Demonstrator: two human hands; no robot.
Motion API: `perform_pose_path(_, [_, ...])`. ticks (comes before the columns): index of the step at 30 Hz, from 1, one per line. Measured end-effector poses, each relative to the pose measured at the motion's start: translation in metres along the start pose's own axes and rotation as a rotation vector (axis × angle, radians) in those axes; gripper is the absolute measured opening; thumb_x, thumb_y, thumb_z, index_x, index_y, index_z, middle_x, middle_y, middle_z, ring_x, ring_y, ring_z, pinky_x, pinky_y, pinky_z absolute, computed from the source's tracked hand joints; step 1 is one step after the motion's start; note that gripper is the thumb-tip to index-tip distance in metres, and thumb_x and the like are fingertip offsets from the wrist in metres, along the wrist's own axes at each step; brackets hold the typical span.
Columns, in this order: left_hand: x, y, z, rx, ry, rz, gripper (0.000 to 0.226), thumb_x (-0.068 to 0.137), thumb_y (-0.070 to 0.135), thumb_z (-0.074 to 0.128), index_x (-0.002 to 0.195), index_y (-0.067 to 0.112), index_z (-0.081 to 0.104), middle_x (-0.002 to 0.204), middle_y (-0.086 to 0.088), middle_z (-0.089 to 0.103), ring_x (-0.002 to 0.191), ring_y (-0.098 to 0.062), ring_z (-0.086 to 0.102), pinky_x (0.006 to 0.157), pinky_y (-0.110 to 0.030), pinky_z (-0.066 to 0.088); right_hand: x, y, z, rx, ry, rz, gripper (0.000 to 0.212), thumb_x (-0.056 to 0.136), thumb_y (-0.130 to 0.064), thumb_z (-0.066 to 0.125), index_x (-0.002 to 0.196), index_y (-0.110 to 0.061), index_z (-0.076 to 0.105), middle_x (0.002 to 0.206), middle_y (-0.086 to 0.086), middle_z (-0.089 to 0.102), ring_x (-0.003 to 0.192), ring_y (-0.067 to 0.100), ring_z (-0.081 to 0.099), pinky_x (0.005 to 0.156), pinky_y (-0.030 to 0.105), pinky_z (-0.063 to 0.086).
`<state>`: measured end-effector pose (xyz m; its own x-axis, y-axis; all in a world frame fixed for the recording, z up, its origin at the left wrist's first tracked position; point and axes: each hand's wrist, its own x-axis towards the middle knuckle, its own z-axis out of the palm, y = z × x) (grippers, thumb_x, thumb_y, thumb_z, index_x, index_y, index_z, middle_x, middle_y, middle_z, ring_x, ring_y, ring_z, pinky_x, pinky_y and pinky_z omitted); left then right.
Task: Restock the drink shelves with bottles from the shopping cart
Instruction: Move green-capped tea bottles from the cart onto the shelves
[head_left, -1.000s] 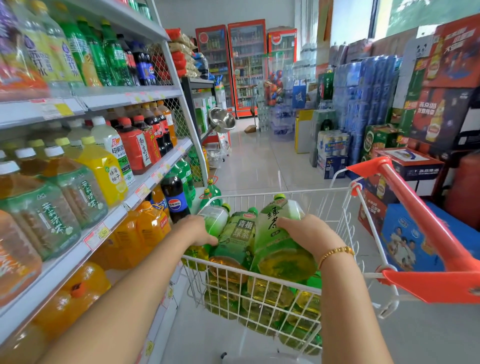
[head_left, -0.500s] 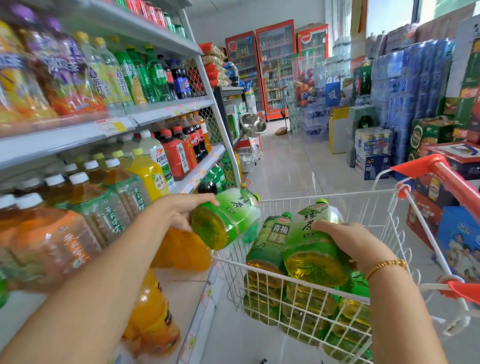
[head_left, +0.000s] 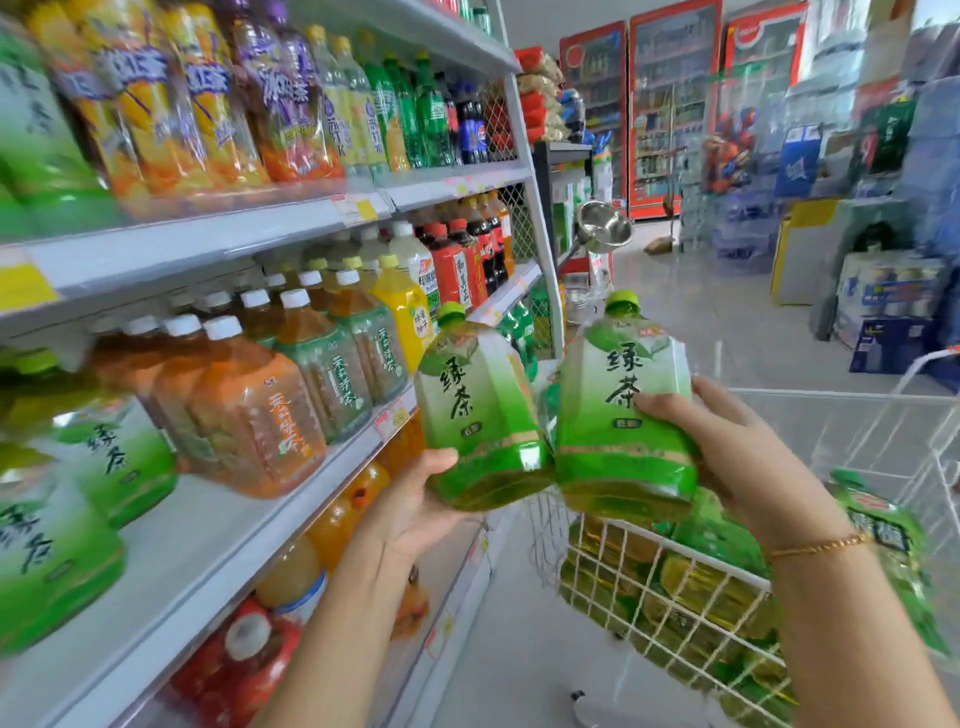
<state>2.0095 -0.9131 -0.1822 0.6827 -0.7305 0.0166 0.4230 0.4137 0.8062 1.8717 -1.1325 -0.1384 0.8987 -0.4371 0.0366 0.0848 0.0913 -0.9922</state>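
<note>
Both bottles have come up out of the cart (head_left: 670, 551) since a moment back, when my left hand (head_left: 410, 499) carried its one on its side and my right hand (head_left: 727, 457) was only lifting. Now they stand nearly upright, caps tipped slightly away from me, side by side and seemingly touching low down.

My left hand cups the left bottle (head_left: 478, 410) from under its base, thumb up on the front and the other fingers hidden behind. My right hand wraps the right bottle (head_left: 618, 415) from its outer side, with fingertips (head_left: 655, 401) on the label. The cart sits below my right hand, more green bottles still in it.

The shelf (head_left: 208, 551) has a bare patch out to the left of my left hand, between the green teas (head_left: 104, 457) at the far left and the brown teas (head_left: 249, 415). I judge that is where these belong, since the labels match.

To do it well, I would take the left bottle in first and set its base flat on the board. I would slide it back beside the green teas, label outward, and keep the cap clear of the shelf above. A palm-only hold is loose, so I should not tilt it far. The right bottle follows in front, once the left hand is out of the way.
</note>
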Motion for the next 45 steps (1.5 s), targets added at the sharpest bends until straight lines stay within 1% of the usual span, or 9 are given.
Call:
perform_pose_path(5, [-0.064,0.029,-0.007,0.126,0.364,0.101,0.056,0.030,0.019,0.093,0.081,0.005,0.074,0.075,-0.014,0.073,0.063,-0.025,0.071,0.049,-0.032,0.056,0.014,-0.011,0.062,-0.080,-0.285,-0.079,0.094,0.049,-0.032,0.085,0.134,-0.028,0.044,0.108,0.014,0.066,0.083,0.031,0.071,0.075,0.046,0.057])
perform_pose_path(9, [-0.132,0.045,-0.023,0.279,0.601,0.256,0.072,0.020,0.009,0.092,0.089,0.004,0.069,0.076,-0.013,0.074,0.063,-0.025,0.071,0.050,-0.030,0.055,0.021,-0.004,0.118,-0.040,-0.483,-0.117,0.079,0.054,-0.025,0.085,0.126,-0.022,0.053,0.108,0.016,0.067,0.088,0.028,0.070,0.078,0.044,0.058])
perform_pose_path(15, [-0.209,0.050,-0.043,0.523,1.023,0.491,0.087,0.026,0.021,0.089,0.107,0.010,0.063,0.093,-0.012,0.074,0.085,-0.033,0.070,0.073,-0.045,0.058,0.023,0.011,0.221,-0.192,-0.551,-0.432,0.081,0.065,-0.018,0.085,0.134,-0.023,0.043,0.115,-0.016,0.051,0.105,-0.004,0.048,0.082,0.003,0.038])
perform_pose_path(19, [-0.233,0.053,-0.054,0.664,1.241,0.599,0.085,0.026,0.027,0.088,0.106,0.021,0.059,0.096,-0.004,0.074,0.088,-0.025,0.071,0.081,-0.043,0.054,0.030,0.027,0.292,-0.276,-0.464,-0.693,0.091,0.061,-0.030,0.083,0.139,-0.021,0.037,0.134,-0.001,0.047,0.126,0.016,0.041,0.105,0.029,0.036])
perform_pose_path(22, [-0.241,0.056,-0.053,0.792,1.364,0.588,0.079,0.033,0.020,0.091,0.104,0.026,0.057,0.096,0.004,0.072,0.086,-0.011,0.070,0.076,-0.032,0.056,0.031,0.036,0.329,-0.281,-0.416,-0.687,0.094,0.065,-0.035,0.080,0.143,-0.021,0.030,0.127,0.002,0.048,0.114,0.016,0.046,0.093,0.033,0.045])
perform_pose_path(27, [-0.241,0.056,-0.055,0.737,1.438,0.642,0.067,0.054,0.001,0.086,0.111,0.020,0.056,0.099,0.002,0.072,0.089,-0.012,0.070,0.076,-0.032,0.056,0.022,0.055,0.359,-0.273,-0.387,-0.734,0.096,0.069,-0.036,0.077,0.146,-0.025,0.021,0.130,0.010,0.042,0.111,0.023,0.046,0.090,0.039,0.046])
perform_pose_path(34, [-0.253,0.065,-0.057,0.815,1.519,0.693,0.071,0.051,0.007,0.089,0.111,0.021,0.053,0.101,0.006,0.069,0.092,-0.011,0.068,0.084,-0.040,0.056,0.016,0.083,0.376,-0.135,-0.404,-0.665,0.094,0.072,-0.027,0.078,0.147,-0.017,0.021,0.136,0.007,0.034,0.122,0.012,0.034,0.096,0.010,0.025])
perform_pose_path(42, [-0.252,0.061,-0.072,0.760,1.527,0.683,0.078,0.039,0.023,0.094,0.105,0.035,0.054,0.104,0.006,0.070,0.095,-0.016,0.069,0.082,-0.050,0.055,0.022,0.091,0.372,-0.330,-0.524,-0.612,0.093,0.086,-0.039,0.062,0.150,-0.019,-0.002,0.155,0.007,0.016,0.140,0.019,0.022,0.111,0.030,0.028])
perform_pose_path(45, [-0.251,0.064,-0.075,0.738,1.508,0.687,0.075,0.039,0.021,0.092,0.103,0.033,0.055,0.102,0.006,0.070,0.094,-0.015,0.069,0.083,-0.050,0.055,0.022,0.082,0.368,-0.517,-0.548,-0.644,0.089,0.090,-0.041,0.056,0.150,-0.014,-0.004,0.158,0.005,0.007,0.132,0.024,0.039,0.102,0.033,0.040])
